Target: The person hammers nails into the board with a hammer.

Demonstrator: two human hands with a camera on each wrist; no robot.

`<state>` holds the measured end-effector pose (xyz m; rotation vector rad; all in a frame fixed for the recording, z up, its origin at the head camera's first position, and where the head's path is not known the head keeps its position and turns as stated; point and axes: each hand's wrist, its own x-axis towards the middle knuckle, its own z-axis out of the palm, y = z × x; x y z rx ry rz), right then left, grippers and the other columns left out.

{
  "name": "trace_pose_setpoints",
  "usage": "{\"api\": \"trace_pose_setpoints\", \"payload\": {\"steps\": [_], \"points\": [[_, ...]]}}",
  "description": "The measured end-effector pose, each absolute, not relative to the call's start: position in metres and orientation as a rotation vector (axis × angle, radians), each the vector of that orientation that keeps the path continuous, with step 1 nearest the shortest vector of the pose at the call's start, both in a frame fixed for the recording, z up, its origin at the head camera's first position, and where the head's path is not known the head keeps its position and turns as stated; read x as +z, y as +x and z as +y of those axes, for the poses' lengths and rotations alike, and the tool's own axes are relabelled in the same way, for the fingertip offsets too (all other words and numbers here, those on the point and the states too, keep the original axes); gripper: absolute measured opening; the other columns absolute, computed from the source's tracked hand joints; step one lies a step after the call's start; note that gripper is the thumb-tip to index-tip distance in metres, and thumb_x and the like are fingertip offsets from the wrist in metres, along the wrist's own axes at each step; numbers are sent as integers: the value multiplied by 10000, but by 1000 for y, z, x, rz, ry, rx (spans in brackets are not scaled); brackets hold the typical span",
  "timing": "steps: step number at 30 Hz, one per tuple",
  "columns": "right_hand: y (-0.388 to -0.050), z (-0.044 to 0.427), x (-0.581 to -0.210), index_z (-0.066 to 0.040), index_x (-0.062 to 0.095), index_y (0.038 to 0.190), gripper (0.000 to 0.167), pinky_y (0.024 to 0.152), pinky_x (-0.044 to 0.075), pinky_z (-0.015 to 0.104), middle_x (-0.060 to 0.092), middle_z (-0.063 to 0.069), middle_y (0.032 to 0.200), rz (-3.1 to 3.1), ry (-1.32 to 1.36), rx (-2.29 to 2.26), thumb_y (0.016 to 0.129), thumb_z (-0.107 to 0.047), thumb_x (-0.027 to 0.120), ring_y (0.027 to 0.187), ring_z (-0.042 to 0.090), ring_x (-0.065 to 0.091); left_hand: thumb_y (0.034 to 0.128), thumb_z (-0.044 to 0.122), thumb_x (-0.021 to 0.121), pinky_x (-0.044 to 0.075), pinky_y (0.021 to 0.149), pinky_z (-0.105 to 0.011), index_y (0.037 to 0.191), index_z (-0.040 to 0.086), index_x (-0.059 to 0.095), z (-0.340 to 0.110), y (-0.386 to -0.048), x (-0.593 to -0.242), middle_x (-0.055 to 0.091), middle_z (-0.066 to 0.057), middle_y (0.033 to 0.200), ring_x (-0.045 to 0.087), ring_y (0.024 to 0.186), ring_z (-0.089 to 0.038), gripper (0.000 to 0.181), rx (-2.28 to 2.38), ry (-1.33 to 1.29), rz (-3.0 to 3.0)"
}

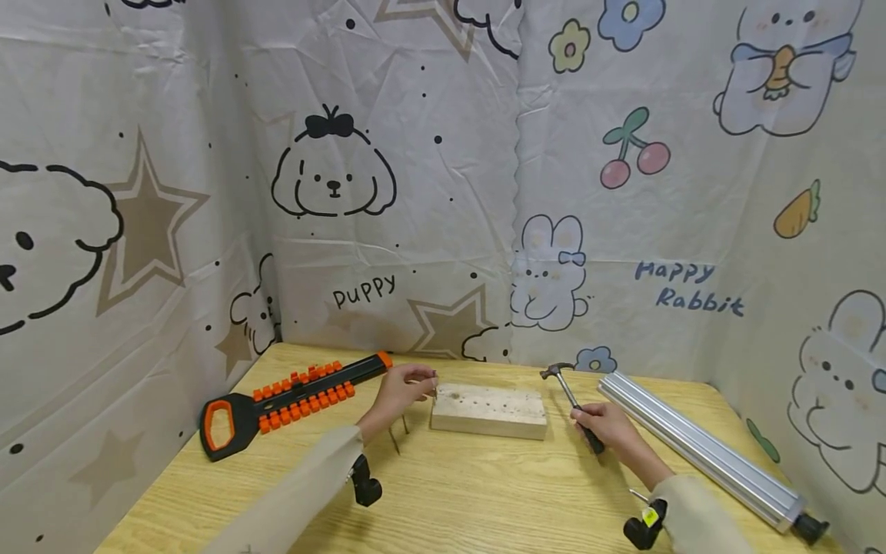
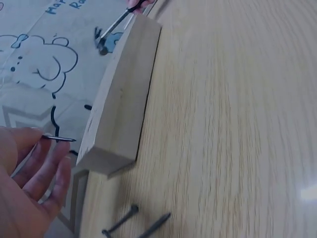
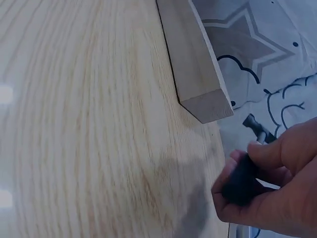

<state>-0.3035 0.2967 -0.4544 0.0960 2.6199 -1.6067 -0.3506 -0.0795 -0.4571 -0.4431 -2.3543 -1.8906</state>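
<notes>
Between thumb and fingertips my left hand (image 1: 401, 391) pinches a nail (image 2: 59, 139), held beside the left end of a wooden block (image 1: 487, 425). The block lies flat on the table, and small dark marks or holes run along its top. To the block's right, my right hand (image 1: 611, 428) grips a claw hammer (image 1: 569, 386) by its black handle, with the head tilted up and away. Loose nails (image 2: 121, 219) lie on the tabletop near the left wrist. In the right wrist view, fingers wrap the hammer's handle (image 3: 241, 181).
An orange and black tool holder (image 1: 304, 396) lies on the left of the wooden table (image 1: 477, 492). A silver metal bar (image 1: 699, 450) with a black end lies along the right side. Printed cloth (image 1: 429, 192) hangs close behind the table.
</notes>
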Motion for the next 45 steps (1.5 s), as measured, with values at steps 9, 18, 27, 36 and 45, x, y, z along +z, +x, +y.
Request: {"api": "trace_pose_setpoints", "payload": {"steps": [9,18,27,36,45], "points": [[-305,286,-445,126,720,1045,209,629,460,272,697,157,835,3117,-136,-1199,1025,-69,646,714,143,560,978,10,713,625,807,-509,1154,-106,709,-59,-354,-458,739,-278,1076,753,918,-408,210,-1935,-516,-2306],[-301,270,-435,92,729,1100,171,691,523,340,742,174,968,3193,-324,-1170,1024,-41,653,822,206,628,991,63,717,597,758,-262,1124,-41,734,-43,-356,-467,748,-163,1064,731,899,-204,170,-1874,-564,-2329],[-300,255,-432,68,744,1091,150,708,556,341,752,166,991,3218,-431,-1193,1020,-27,651,846,206,657,986,39,712,585,768,-227,1121,-45,734,-35,-357,-470,751,-163,1073,732,920,-199,160,-1877,-531,-2342],[-298,244,-428,41,749,1097,143,720,552,345,735,129,988,3209,-462,-1185,1023,-34,652,851,185,649,989,64,719,588,759,-233,1112,-17,743,-36,-359,-472,751,-158,1064,732,895,-194,150,-1881,-529,-2334],[-298,238,-424,17,753,1097,135,713,544,327,717,106,990,3197,-486,-1181,1026,-45,657,843,162,622,996,62,710,594,767,-249,1142,-55,726,-36,-360,-474,749,-151,1063,719,895,-159,188,-1834,-580,-2365]]}}
